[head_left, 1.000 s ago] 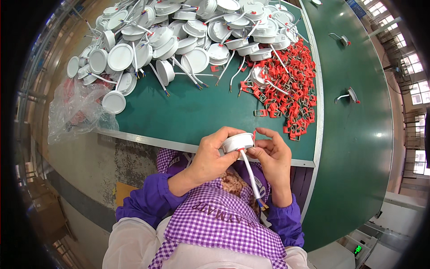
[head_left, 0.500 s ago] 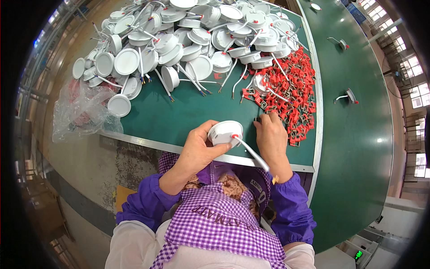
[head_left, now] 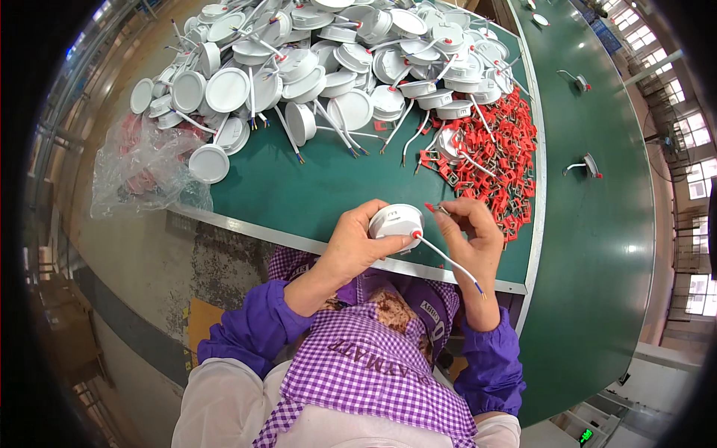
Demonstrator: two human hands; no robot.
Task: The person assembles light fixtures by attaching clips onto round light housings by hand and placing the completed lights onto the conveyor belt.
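Note:
A round white downlight [head_left: 396, 222] is gripped in my left hand [head_left: 351, 243], its back turned toward me and the thumb beside the red cable collar. From that collar a white cable hangs down to the right, with bare coloured wire ends near my right wrist. My right hand [head_left: 475, 231] pinches a small red spring clip [head_left: 433, 208] between thumb and fingers, just right of the downlight and apart from it. Beyond that hand lies a heap of red spring clips [head_left: 497, 160] with metal parts, with one white downlight [head_left: 450, 143] resting at its left edge.
A big pile of white downlights [head_left: 299, 67] with loose cables covers the far side of the green table [head_left: 299, 187]. A clear plastic bag [head_left: 142, 168] hangs over the left edge. Right of the metal edging [head_left: 539, 149], a green conveyor belt [head_left: 590, 246] carries several downlights.
My right hand has lifted from the near edge of the red heap, with a clip now in its fingers. The downlight has turned slightly, and its cable points further right. The view has shifted a little.

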